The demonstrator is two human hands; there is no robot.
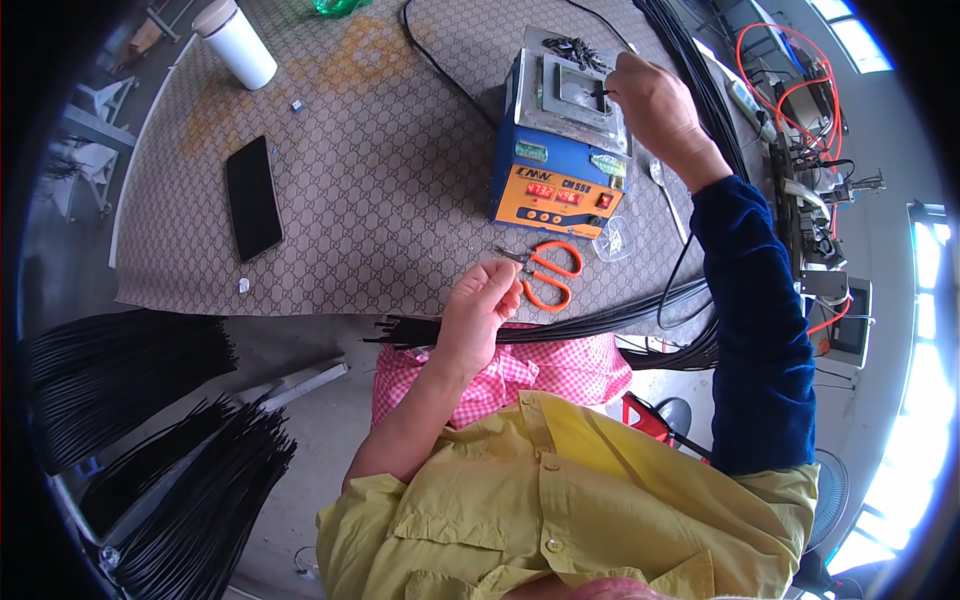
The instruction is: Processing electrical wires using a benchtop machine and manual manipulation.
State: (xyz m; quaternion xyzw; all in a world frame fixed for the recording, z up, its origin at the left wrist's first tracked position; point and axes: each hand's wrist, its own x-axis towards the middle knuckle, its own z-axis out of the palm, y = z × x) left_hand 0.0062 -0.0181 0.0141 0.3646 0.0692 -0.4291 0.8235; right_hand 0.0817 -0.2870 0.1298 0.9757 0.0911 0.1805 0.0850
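My right hand [655,105], its arm in a dark blue sleeve, is closed over the top of a blue and orange solder pot [508,180]. A short black cable end sticks out from its fingertips toward the square metal bath [578,90]. My left hand [476,312] is closed in a pinch at the table's near side; whatever lies between thumb and finger is too small to make out. Right beside those fingers lie scissors with orange handles [560,257]. Dark scraps [575,52] are heaped on the pot's back edge.
A small clear dish [613,240] and a spoon [668,198] lie right of the pot. Black cable bundles [590,325] run along the table's near edge; more hang [200,490] lower left. A phone [254,198] and a white bottle [238,48] are on the left.
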